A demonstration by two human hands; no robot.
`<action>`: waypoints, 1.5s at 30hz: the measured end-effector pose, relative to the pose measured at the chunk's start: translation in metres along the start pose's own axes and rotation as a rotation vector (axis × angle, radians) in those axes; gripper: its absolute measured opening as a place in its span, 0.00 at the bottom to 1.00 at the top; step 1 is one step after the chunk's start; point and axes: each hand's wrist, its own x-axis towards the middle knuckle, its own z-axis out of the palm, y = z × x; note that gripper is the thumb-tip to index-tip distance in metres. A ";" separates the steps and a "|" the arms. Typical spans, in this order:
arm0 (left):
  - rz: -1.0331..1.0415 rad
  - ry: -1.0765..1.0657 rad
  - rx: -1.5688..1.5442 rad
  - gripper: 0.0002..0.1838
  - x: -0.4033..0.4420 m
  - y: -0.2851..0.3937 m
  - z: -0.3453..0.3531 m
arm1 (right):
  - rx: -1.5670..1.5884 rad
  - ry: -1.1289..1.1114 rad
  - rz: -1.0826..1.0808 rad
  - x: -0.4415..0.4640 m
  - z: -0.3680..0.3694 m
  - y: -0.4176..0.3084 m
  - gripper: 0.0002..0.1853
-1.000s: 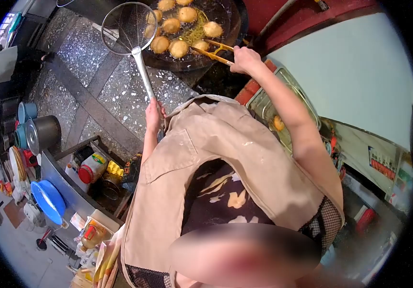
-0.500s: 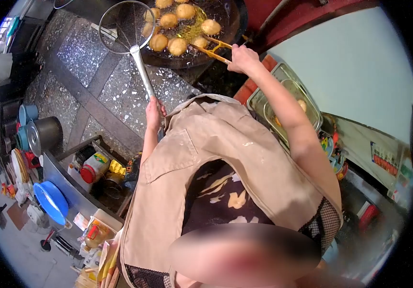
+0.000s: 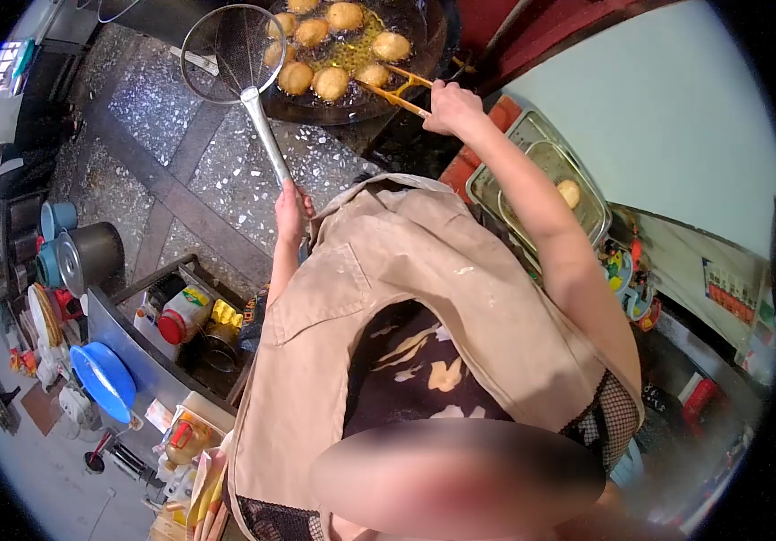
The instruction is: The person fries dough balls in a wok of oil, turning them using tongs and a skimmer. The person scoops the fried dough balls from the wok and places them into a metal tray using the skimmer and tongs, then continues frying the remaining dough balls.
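My left hand (image 3: pixel 292 212) is closed around the metal handle of a wire-mesh skimmer (image 3: pixel 228 56), whose round basket is held beside the wok. My right hand (image 3: pixel 453 108) grips wooden-looking tongs (image 3: pixel 399 93). The tongs' tips reach into the wok (image 3: pixel 334 115) around a golden fried ball (image 3: pixel 372 76); whether they touch it I cannot tell. Several more round, golden-brown fried balls (image 3: pixel 330 84) float in the bubbling oil. Part of the wok lies behind the skimmer's mesh.
Right of me, a metal tray (image 3: pixel 598 221) holds a fried ball (image 3: pixel 568 193). A low metal-sided unit at left holds a red-lidded jar (image 3: pixel 182 314). Beside it are a blue basin (image 3: pixel 104 382) and a large lidded pot (image 3: pixel 91 257). Red bricks (image 3: pixel 466 167) edge the stove.
The view has shifted slightly. Both hands keep their grip, and the skimmer and tongs stay nearly in place. The fried ball in the tray shows more fully now.
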 end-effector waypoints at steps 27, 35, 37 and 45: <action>0.013 0.059 0.076 0.24 -0.001 -0.004 -0.001 | 0.036 0.093 -0.051 0.006 0.001 0.006 0.31; 0.064 0.089 0.125 0.24 0.000 -0.007 -0.001 | 0.074 0.113 -0.057 0.004 -0.003 0.011 0.31; 0.067 0.094 0.163 0.24 -0.001 -0.006 0.000 | 0.091 0.133 -0.081 0.003 -0.001 0.014 0.36; 0.065 0.129 0.056 0.24 -0.002 -0.014 0.002 | 0.143 0.149 -0.132 0.002 -0.003 0.021 0.44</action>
